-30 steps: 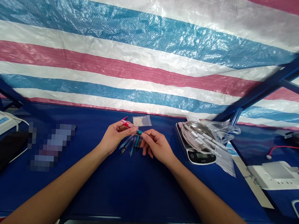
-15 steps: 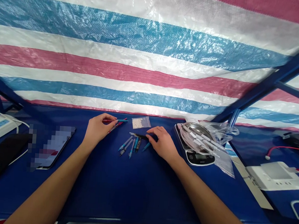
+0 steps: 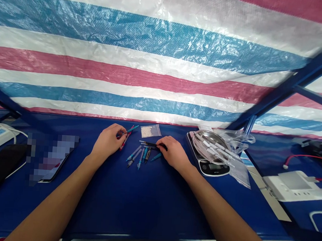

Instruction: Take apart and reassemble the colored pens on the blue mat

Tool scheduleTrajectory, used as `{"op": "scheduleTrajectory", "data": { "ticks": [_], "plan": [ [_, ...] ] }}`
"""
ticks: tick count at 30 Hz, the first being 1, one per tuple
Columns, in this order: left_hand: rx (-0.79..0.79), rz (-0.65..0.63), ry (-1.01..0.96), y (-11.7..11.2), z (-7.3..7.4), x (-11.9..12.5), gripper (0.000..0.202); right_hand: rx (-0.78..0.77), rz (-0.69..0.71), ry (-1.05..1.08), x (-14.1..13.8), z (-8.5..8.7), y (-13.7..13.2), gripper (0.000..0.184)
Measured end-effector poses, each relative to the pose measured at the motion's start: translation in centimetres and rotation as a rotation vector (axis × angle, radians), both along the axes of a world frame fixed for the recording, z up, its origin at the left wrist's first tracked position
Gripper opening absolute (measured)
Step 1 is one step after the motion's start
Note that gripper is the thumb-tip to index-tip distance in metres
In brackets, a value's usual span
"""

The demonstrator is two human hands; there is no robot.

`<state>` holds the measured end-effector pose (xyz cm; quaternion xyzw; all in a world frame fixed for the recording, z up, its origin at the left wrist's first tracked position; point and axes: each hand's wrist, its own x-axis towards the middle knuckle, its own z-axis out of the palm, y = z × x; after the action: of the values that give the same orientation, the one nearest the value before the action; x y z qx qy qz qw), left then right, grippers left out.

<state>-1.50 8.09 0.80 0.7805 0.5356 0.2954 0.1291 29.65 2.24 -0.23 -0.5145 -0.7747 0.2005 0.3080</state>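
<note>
My left hand (image 3: 108, 141) pinches a thin blue pen (image 3: 133, 128) between thumb and fingers, its end pointing away to the right. A red pen (image 3: 125, 141) lies slanted just under those fingertips. My right hand (image 3: 173, 151) has its thumb and fingers closed on the ends of thin black pen refills (image 3: 149, 145); how many it grips is hidden. Below them on the blue table lie several clear-and-blue pen parts (image 3: 133, 154), a black pen clip piece (image 3: 148, 155) and a blue pen barrel (image 3: 156, 157). Behind sits a small zip bag (image 3: 150, 131) of pale pellets.
To the right stands a kitchen scale (image 3: 215, 169) with a metal bowl (image 3: 214, 139) holding white-wrapped bundles and plastic bags. A phone (image 3: 57, 161) and a black slab (image 3: 1, 168) lie left. White power strips rest at both sides. Striped sheeting (image 3: 153, 72) hangs behind.
My left hand has shifted slightly right and turned, and the blue pen now tilts more upward. My right fingers have closed in on the black refills.
</note>
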Motion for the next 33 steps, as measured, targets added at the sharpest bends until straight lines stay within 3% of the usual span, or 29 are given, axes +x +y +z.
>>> {"op": "scheduleTrajectory", "data": {
  "ticks": [6,10,15,18,25,33],
  "plan": [
    [-0.033,0.039,0.01,0.2,-0.2,-0.4,0.017,-0.162,-0.05,0.049,0.1,0.4,0.2,0.015],
    [0.006,0.014,0.02,-0.3,0.5,0.1,0.022,-0.127,-0.046,0.053,0.0,0.2,0.0,0.013],
    [-0.031,-0.345,0.093,-1.7,1.9,1.6,0.03,-0.032,-0.052,0.164,0.5,0.3,0.0,0.011],
    [-0.091,-0.441,0.113,-2.1,1.8,2.1,0.029,-0.004,-0.008,0.188,1.2,0.8,0.2,0.012],
    [-0.137,-0.4,0.022,-2.0,0.9,2.2,0.03,-0.012,0.111,0.167,1.8,1.8,0.2,0.017],
    [-0.138,-0.407,0.009,-2.0,1.0,2.2,0.03,-0.202,0.122,0.336,1.8,1.7,0.2,0.01]
  ]
}}
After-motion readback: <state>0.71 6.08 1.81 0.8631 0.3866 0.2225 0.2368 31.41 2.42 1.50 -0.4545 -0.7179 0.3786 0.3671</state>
